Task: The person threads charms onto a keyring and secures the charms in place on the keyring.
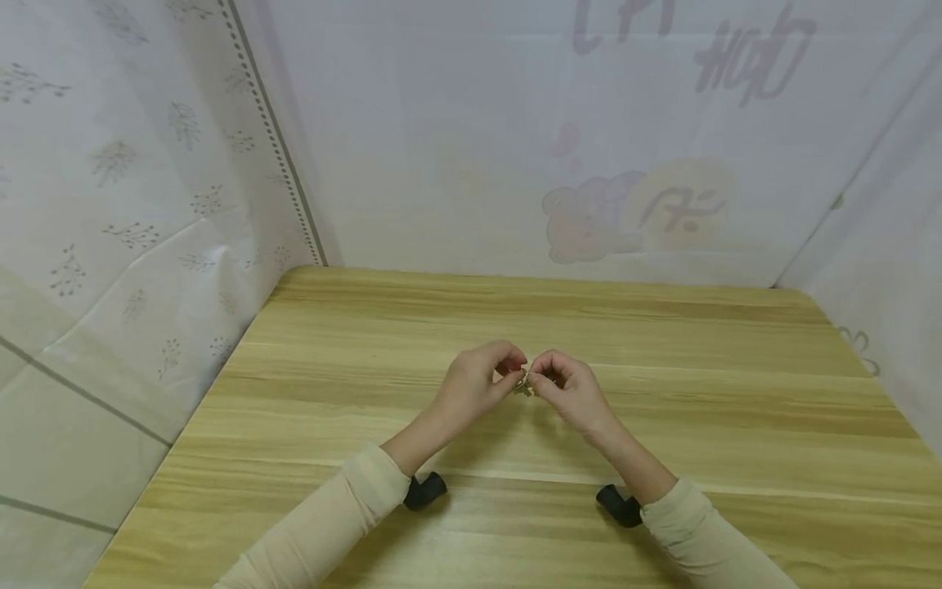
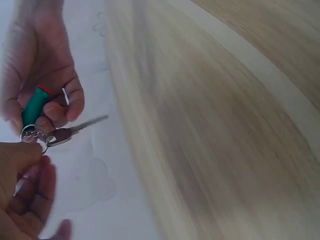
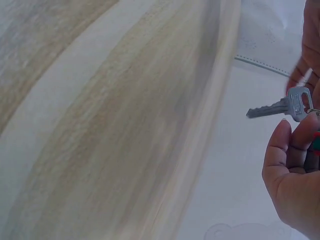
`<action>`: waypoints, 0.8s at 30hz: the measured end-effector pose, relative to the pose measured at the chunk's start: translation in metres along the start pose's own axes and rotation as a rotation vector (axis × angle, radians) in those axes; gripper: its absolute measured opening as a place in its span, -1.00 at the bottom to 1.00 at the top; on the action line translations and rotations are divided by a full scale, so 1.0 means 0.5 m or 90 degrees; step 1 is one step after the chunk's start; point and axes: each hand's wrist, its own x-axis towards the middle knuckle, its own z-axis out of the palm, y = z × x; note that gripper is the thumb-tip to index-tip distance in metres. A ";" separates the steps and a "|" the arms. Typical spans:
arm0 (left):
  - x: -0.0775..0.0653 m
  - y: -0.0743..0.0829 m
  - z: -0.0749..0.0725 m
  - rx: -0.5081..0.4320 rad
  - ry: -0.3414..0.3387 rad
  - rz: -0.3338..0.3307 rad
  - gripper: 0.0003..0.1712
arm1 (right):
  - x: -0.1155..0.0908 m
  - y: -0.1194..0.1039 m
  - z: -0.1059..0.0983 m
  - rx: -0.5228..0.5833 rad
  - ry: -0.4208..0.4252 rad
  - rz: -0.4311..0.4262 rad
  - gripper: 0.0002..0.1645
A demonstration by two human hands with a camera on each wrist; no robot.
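Note:
My two hands meet above the middle of the table. In the left wrist view, the left hand [image 1: 478,378] pinches the edge of a metal key ring [image 2: 31,132] between thumb and finger. The right hand [image 1: 577,397] holds a small green keychain piece with a red end [image 2: 35,107] in curled fingers. A metal key [image 3: 274,107] sticks out from between the hands, its toothed blade free. In the head view the fingers hide most of the ring and keys, so how many keys there are I cannot tell.
Below the hands lies a wood-grain table [image 1: 515,523]. Dark wrist mounts show beside the left sleeve [image 1: 346,507] and right sleeve [image 1: 699,523]. White printed curtains [image 1: 441,147] hang behind the table and along its sides.

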 end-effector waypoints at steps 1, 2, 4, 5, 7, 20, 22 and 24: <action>0.000 0.000 0.000 0.026 0.018 0.036 -0.90 | 0.000 -0.001 0.000 -0.001 0.001 0.001 -0.93; 0.000 0.000 0.001 0.047 0.037 0.067 -0.89 | 0.000 -0.001 0.000 -0.001 0.002 0.001 -0.93; 0.001 -0.001 0.001 0.076 0.067 0.111 -0.88 | 0.000 -0.003 0.000 0.004 0.004 0.002 -0.93; 0.000 -0.001 0.001 0.081 0.075 0.121 -0.88 | 0.000 -0.003 0.000 0.009 0.003 0.003 -0.92; 0.000 -0.001 0.000 0.063 0.071 0.105 -0.89 | 0.000 -0.004 -0.001 0.019 0.001 0.005 -0.91; -0.001 -0.001 -0.002 -0.141 -0.003 -0.163 -0.96 | -0.001 0.002 -0.004 0.053 -0.015 0.024 -0.85; -0.001 0.001 -0.001 -0.111 -0.018 -0.144 -0.96 | -0.001 0.002 -0.004 0.049 -0.019 0.027 -0.85; 0.000 0.003 0.000 -0.057 -0.020 -0.091 -0.95 | 0.000 0.002 -0.005 0.045 -0.022 0.028 -0.87</action>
